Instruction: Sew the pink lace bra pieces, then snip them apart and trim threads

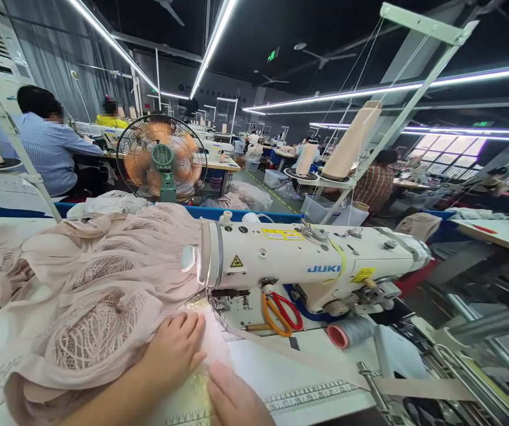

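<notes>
- Beige lace fabric (103, 331): heaped from the left to the lower centre, reaching under the left hand.
- Left hand (175, 348): lower centre, palm down, fingers loosely extended, pressing cloth without gripping.
- Right hand (236, 397): bottom edge, just beside; whether it grips anything, cannot tell.
- Sewing machine (276, 254): centre, beyond both.

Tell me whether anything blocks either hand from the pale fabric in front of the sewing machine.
Nothing visible does: the left hand rests on the pale fabric, and the right hand is at its near end.
</notes>
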The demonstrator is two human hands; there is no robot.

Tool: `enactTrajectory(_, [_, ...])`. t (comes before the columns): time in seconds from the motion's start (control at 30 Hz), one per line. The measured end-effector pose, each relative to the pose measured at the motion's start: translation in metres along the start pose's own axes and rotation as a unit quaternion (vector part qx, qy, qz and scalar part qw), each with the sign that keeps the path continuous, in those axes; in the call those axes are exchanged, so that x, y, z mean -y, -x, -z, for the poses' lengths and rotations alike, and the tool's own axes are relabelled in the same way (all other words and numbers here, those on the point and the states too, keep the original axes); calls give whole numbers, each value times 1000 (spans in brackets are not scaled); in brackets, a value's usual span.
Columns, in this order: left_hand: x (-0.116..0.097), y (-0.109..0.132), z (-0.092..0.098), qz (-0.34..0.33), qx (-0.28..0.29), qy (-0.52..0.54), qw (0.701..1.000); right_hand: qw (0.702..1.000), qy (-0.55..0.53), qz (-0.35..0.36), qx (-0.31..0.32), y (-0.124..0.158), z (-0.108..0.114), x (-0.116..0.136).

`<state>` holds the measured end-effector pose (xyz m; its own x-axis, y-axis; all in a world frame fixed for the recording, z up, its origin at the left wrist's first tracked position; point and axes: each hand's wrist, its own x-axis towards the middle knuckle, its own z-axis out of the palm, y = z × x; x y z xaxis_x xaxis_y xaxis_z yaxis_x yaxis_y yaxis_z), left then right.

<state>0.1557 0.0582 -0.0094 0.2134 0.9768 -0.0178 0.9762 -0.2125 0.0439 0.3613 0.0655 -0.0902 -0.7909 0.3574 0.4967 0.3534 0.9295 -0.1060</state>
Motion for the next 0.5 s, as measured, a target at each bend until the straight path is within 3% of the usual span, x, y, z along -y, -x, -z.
enactTrajectory(0.23, [-5,-25,-7,27,-18,-34,999,999,45,10,-5,-4,-9,0])
enactTrajectory(0.5, [-4,-33,-3,43,-16,0,999,999,27,-43,-7,-2,-28,6])
